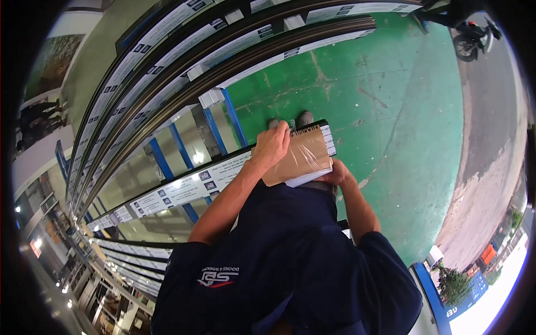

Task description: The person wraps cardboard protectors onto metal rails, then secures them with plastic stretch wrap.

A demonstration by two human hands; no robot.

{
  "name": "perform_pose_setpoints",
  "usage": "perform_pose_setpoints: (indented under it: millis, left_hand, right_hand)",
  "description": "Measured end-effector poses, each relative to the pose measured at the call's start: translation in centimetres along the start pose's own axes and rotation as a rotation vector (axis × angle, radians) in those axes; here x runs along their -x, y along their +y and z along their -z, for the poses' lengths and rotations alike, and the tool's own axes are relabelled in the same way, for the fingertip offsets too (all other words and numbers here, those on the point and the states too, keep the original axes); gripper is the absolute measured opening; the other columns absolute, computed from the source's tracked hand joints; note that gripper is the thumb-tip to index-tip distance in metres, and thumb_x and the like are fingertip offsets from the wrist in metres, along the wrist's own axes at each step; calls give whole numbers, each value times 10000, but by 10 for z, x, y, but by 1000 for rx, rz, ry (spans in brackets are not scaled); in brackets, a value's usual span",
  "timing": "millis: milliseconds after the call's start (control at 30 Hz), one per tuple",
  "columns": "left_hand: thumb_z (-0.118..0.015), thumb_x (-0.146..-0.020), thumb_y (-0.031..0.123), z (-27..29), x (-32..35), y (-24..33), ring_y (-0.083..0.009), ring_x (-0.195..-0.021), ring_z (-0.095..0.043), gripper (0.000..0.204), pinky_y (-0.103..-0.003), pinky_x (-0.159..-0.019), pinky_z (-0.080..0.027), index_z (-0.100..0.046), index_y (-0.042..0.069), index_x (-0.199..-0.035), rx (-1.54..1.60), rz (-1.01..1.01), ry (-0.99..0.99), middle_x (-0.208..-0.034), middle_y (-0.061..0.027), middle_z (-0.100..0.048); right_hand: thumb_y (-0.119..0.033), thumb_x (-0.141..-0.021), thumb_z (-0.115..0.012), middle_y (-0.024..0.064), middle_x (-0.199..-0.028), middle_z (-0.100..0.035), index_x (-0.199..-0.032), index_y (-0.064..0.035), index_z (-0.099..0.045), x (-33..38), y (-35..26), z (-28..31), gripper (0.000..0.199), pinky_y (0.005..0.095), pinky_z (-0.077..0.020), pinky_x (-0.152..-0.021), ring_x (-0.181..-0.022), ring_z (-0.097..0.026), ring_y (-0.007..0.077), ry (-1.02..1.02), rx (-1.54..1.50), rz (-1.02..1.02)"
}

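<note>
A piece of brown cardboard [303,155] with shiny clear film or tape across it covers the end of a long profile [184,187] wrapped in white printed film. My left hand [273,146] is closed at the cardboard's far left edge, fingers bent over it beside the profile. My right hand [338,173] is closed around the near right corner, its fingertips partly hidden beneath. Under the cardboard's near edge a white sheet [308,177] sticks out, close against my dark shirt. The profile's striped end [328,140] shows past the cardboard.
Stacks of long wrapped profiles [162,72] run along the left on a rack with blue bars [161,159]. Green floor [391,128] spreads to the right, meeting a grey road. A motorbike [473,42] and part of a person [449,14] are at the far right.
</note>
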State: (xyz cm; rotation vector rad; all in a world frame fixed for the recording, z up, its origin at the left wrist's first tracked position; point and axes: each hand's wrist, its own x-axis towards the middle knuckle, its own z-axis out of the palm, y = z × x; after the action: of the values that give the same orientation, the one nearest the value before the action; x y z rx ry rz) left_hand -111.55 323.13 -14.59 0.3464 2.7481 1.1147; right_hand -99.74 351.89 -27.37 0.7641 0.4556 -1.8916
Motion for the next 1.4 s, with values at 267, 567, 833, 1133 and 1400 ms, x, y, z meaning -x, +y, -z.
perform_pose_setpoints:
  millis: [267, 567, 833, 1133, 1400]
  left_hand:
    - [-578, -932, 118, 0, -4, 3, -369, -726, -637, 75, -474, -644, -505, -545, 51, -932, 61, 169, -74, -789, -156, -656]
    - [-629, -872, 92, 7, -7, 20, -305, -806, -628, 54, -406, -666, -523, -607, 43, -866, -51, 294, 48, -872, -87, -618]
    - [-665, -788, 78, 5, -1, 12, -297, -789, -620, 66, -405, -653, -525, -608, 43, -789, 41, 358, 108, -845, -70, -602]
    - [-671, -763, 98, 6, 3, 13, -301, -816, -601, 111, -428, -702, -498, -595, 67, -838, 29, 316, 304, -799, -82, -577]
    - [-705, -693, 207, -6, 16, 8, -296, -869, -588, 250, -457, -733, -448, -636, 88, -902, -163, 483, 211, -870, -82, -594]
  right_hand:
    - [-286, -986, -577, 193, -1223, -665, -1324, -35, -577, -71, -66, 47, 422, 468, -605, -858, -1041, -689, 346, -97, 557, -277]
    - [-223, -948, -652, 204, -1213, -662, -1319, -30, -571, -164, -151, -45, 427, 390, -615, -851, -1048, -687, 286, 65, 304, -365]
    - [-376, -1003, -497, 236, -1133, -679, -1303, 29, -555, -181, -170, -105, 507, 428, -632, -775, -935, -721, 358, -124, 526, -369]
    - [-322, -1006, -461, 233, -1150, -671, -1299, 36, -537, -159, -185, -176, 469, 462, -599, -793, -955, -705, 354, 27, 631, -247]
    - [-406, -927, -596, 158, -1288, -616, -1376, -45, -507, -153, -194, -145, 583, 505, -553, -881, -1078, -646, 314, -143, 1054, 128]
